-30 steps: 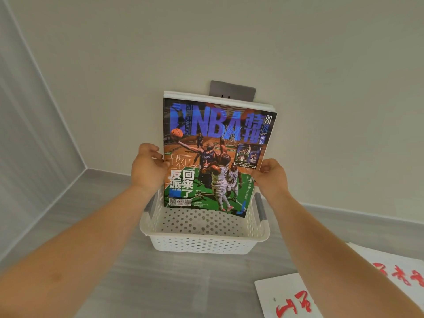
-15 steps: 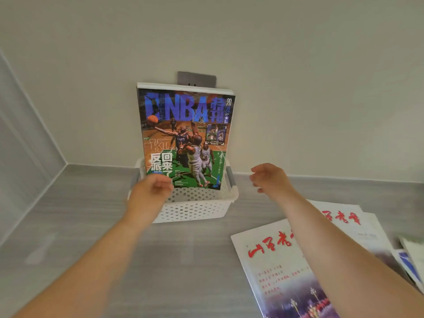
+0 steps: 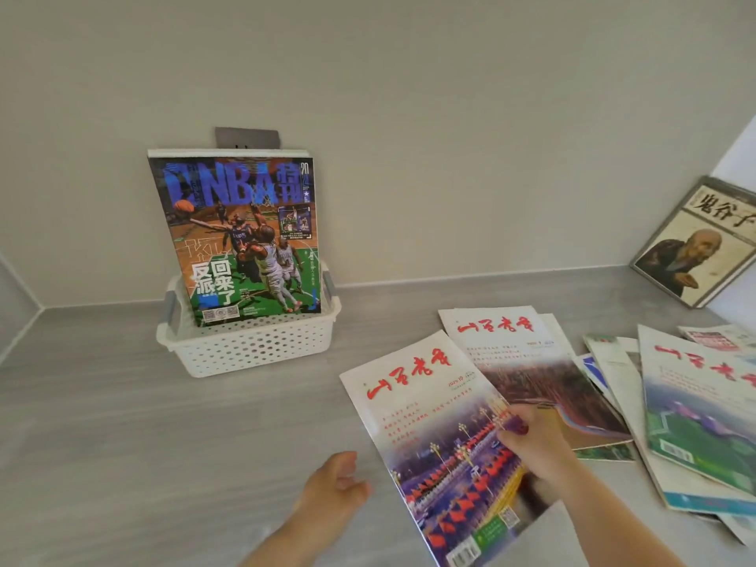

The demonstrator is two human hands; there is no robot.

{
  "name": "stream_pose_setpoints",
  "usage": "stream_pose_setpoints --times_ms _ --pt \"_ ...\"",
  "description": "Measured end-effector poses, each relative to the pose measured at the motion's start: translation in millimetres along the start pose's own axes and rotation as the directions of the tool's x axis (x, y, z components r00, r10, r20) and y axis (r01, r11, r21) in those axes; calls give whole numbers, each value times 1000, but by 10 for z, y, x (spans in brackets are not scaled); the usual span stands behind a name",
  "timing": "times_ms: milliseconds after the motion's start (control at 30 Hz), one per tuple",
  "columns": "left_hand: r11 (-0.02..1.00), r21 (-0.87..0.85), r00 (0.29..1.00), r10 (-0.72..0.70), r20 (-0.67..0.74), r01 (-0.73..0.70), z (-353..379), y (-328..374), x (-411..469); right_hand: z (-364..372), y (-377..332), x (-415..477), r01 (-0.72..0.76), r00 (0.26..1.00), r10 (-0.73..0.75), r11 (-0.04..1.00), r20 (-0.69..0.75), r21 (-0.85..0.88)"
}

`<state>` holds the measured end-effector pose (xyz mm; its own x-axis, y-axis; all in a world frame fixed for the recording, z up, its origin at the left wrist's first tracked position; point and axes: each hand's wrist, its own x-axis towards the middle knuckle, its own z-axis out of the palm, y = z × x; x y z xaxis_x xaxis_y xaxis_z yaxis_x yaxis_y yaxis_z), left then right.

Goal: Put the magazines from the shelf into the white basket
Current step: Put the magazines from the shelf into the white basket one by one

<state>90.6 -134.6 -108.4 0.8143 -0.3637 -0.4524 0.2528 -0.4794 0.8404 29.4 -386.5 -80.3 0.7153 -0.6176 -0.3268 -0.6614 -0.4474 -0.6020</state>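
The white perforated basket (image 3: 245, 345) stands at the back left of the grey shelf. An NBA basketball magazine (image 3: 241, 235) stands upright in it and leans on the back wall, with at least one more white-edged one behind it. Nearest to me lies a magazine with a red brush-written title (image 3: 425, 403). My right hand (image 3: 532, 444) pinches its right edge, thumb on the cover. My left hand (image 3: 335, 484) hovers just off the magazine's left edge, loosely curled and holding nothing.
More magazines lie fanned out to the right: a second red-titled one (image 3: 527, 362), a third (image 3: 703, 407), and several under them. A book with a portrait cover (image 3: 695, 247) leans on the right wall. A grey plate (image 3: 247, 137) sits on the back wall.
Both hands let go of the NBA magazine, which stays upright in the basket. My view swung right. My right hand came down onto the nearest red-titled magazine and my left hand drew back.
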Motion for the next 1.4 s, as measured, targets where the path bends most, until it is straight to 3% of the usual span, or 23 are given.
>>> stream_pose_setpoints --times_ms 167,300,400,500,600,733,900,1067,1167,1267,1400 --pt "995 -68 989 -77 -129 68 440 199 19 74 187 87 49 996 -74 935 -56 -352" --pt "985 -142 972 -128 -198 101 672 310 59 50 251 122 147 987 -161 913 -3 -379" --pt "941 -321 935 -207 -289 109 721 395 115 -46 296 215 189 981 -188 929 35 -318" --pt "881 -458 924 -264 -276 115 711 491 105 -107 335 317 231 973 -217 948 85 -222" --pt "925 -360 927 -237 -289 124 733 564 74 -148 338 382 232 966 -213 964 146 -130" --pt "987 -81 945 -154 -289 136 792 598 67 -189 338 448 205 957 -185 976 223 -71" --pt "975 207 962 -25 -272 83 865 567 23 -269 313 505 102 960 -125 989 249 103" --pt "996 80 960 55 -275 -34 730 574 -60 -271 251 480 97 937 -167 968 308 231" --pt "993 -16 947 105 -304 -115 581 618 -126 -271 261 509 -32 922 -131 913 366 407" --pt "981 -59 927 152 -344 -183 400 696 -187 -307 212 549 -126 842 -192 839 504 530" --pt "966 -25 883 226 -411 -259 74 817 -196 -346 -78 565 42 844 -304 859 442 511"
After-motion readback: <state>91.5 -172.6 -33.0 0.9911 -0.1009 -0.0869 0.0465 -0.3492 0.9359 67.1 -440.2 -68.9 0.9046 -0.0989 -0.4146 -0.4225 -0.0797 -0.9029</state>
